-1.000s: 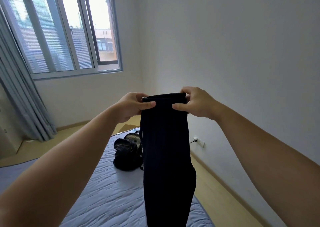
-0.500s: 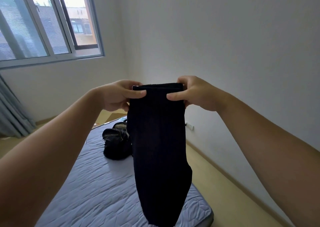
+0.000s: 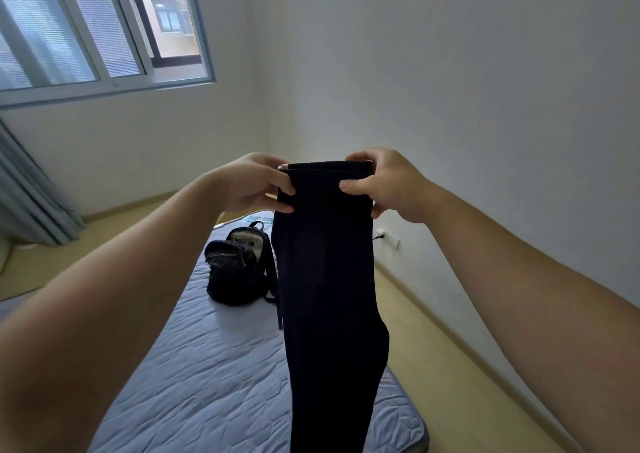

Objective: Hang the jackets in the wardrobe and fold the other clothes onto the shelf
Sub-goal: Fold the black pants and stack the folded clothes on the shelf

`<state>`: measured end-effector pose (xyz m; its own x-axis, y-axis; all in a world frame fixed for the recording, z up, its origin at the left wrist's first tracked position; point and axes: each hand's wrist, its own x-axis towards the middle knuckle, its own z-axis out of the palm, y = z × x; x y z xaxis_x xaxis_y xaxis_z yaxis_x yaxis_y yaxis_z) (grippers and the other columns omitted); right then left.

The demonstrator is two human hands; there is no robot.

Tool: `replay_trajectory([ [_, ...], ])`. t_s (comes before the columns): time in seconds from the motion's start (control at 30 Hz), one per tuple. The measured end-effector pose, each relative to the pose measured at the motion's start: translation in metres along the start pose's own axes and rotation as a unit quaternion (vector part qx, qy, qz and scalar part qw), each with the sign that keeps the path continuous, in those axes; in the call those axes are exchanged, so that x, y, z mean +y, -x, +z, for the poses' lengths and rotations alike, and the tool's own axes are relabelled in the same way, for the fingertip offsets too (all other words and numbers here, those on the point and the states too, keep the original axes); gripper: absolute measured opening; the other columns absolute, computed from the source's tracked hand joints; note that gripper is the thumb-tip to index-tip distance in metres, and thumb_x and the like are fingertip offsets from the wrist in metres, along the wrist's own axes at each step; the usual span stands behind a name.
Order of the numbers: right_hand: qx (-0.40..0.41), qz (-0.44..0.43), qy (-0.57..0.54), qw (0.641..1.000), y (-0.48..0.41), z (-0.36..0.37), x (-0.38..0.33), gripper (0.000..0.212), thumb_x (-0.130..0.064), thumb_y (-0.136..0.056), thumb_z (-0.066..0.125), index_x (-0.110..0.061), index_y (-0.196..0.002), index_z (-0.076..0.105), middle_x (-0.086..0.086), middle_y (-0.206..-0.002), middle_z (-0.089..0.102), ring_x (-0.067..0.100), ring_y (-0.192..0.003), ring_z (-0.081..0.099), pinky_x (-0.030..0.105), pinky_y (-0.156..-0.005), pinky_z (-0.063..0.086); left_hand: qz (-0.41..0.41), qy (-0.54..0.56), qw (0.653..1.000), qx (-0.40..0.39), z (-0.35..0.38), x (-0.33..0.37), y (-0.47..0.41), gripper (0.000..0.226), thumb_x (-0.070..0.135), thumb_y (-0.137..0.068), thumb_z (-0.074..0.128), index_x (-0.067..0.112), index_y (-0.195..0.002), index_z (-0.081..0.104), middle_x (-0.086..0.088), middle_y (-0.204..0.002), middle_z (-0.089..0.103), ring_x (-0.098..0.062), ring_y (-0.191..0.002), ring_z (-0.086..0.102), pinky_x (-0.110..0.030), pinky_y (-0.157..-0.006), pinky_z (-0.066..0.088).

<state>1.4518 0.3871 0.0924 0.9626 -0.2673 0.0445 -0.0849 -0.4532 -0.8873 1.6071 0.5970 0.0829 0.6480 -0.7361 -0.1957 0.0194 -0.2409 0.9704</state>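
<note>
**Head view.** Both arms reach forward and hold a long, dark navy garment of ribbed fabric [image 3: 329,279] up in the air by its top edge. It is doubled lengthwise into a narrow strip. The left hand [image 3: 256,184] pinches the upper left corner, thumb on the near face and the other fingers [image 3: 285,207] curled behind. The right hand [image 3: 388,186] pinches the upper right corner the same way.

The strip hangs straight and limp over the right edge of a grey-blue quilted mattress bed [image 3: 194,383], with its lower end running out of frame. The cloth looks soft and matte, with fine vertical ribs, and a pale seam shows at the top left corner. A black fabric backpack [image 3: 235,265], slumped with its top open, lies near the far end of the bed.

Pale wooden floor [image 3: 450,366], a white wall socket [image 3: 389,239], a sliding window [image 3: 104,30] and a grey pleated curtain [image 3: 31,193] surround the bed.

*Progress, as judged:* this garment is only part folded. The crosswise folds and the placing on the shelf remain. No wardrobe, shelf or jacket is in view, so the rest of the task cannot be gauged.
</note>
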Motion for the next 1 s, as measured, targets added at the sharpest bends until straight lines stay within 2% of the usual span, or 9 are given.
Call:
replay_trajectory([
  [0.1,-0.003,-0.002,0.005,1.0,-0.039,-0.005,0.021,0.041,-0.009,-0.087,0.074,-0.014,-0.126,0.061,0.003,-0.104,0.069,0.025,-0.085,0.074,0.035,-0.061,0.063,0.004,-0.011,0.998,0.054,0.01,-0.005,-0.039,0.035,-0.022,-0.082,0.062,0.001,-0.106,0.073,-0.021,-0.117,0.069,-0.032,-0.104,0.072,-0.039,-0.076,0.062],
  [0.2,0.024,-0.017,0.027,0.999,-0.067,-0.011,0.036,0.03,-0.006,-0.087,0.071,-0.02,-0.113,0.063,-0.001,-0.101,0.067,0.024,-0.091,0.073,0.035,-0.067,0.064,0.029,-0.03,0.994,0.099,0.018,-0.005,-0.07,0.037,-0.023,-0.083,0.063,-0.001,-0.112,0.068,-0.024,-0.117,0.065,-0.036,-0.107,0.069,-0.037,-0.075,0.063],
  [0.3,0.062,-0.047,0.088,0.993,-0.084,-0.015,0.042,0.033,-0.011,-0.088,0.07,-0.02,-0.119,0.063,-0.004,-0.105,0.067,0.022,-0.095,0.07,0.039,-0.082,0.062,0.067,-0.061,0.986,0.142,0.021,0.0,-0.086,0.041,-0.021,-0.083,0.065,-0.004,-0.12,0.064,-0.026,-0.114,0.064,-0.035,-0.098,0.069,-0.034,-0.073,0.063],
  [0.47,0.135,-0.122,0.14,0.973,-0.087,-0.015,0.031,0.034,-0.015,-0.089,0.07,-0.02,-0.122,0.064,-0.004,-0.112,0.065,0.015,-0.104,0.062,0.033,-0.097,0.052,0.137,-0.063,0.972,0.178,0.019,0.015,-0.086,0.039,-0.022,-0.082,0.066,-0.001,-0.115,0.064,-0.011,-0.093,0.065,-0.024,-0.081,0.067,-0.028,-0.068,0.063],
  [0.63,0.159,-0.159,0.167,0.96,-0.068,-0.006,0.013,0.033,-0.015,-0.088,0.07,-0.02,-0.121,0.066,-0.001,-0.113,0.067,0.016,-0.107,0.061,0.032,-0.099,0.05,0.18,-0.072,0.962,0.194,0.013,0.016,-0.059,0.037,-0.021,-0.08,0.068,-0.002,-0.113,0.067,-0.005,-0.088,0.067,-0.007,-0.068,0.07,-0.02,-0.062,0.058],
  [0.83,0.149,-0.164,0.191,0.956,-0.015,0.043,0.013,0.033,-0.016,-0.083,0.068,-0.021,-0.116,0.069,-0.005,-0.107,0.066,0.013,-0.102,0.06,0.024,-0.092,0.049,0.165,-0.043,0.973,0.153,0.0,-0.025,-0.005,0.038,-0.023,-0.078,0.068,-0.002,-0.11,0.068,-0.009,-0.09,0.068,-0.018,-0.075,0.07,-0.027,-0.068,0.061],
  [0.93,0.116,-0.142,0.204,0.962,0.017,0.081,0.022,0.035,-0.016,-0.081,0.068,-0.021,-0.115,0.071,-0.013,-0.096,0.062,0.01,-0.096,0.056,0.014,-0.085,0.044,0.132,-0.036,0.981,0.14,-0.006,-0.069,0.03,0.038,-0.022,-0.077,0.07,0.004,-0.103,0.07,-0.005,-0.084,0.07,-0.018,-0.073,0.072,-0.027,-0.066,0.061],
  [1.0,0.077,-0.117,0.214,0.967,0.038,0.112,0.029,0.037,-0.017,-0.079,0.069,-0.02,-0.115,0.072,-0.012,-0.096,0.064,0.011,-0.096,0.058,0.017,-0.086,0.047,0.096,-0.027,0.987,0.129,-0.011,-0.105,0.056,0.038,-0.022,-0.077,0.071,0.005,-0.103,0.07,-0.007,-0.086,0.071,-0.02,-0.073,0.073,-0.028,-0.066,0.061],
])
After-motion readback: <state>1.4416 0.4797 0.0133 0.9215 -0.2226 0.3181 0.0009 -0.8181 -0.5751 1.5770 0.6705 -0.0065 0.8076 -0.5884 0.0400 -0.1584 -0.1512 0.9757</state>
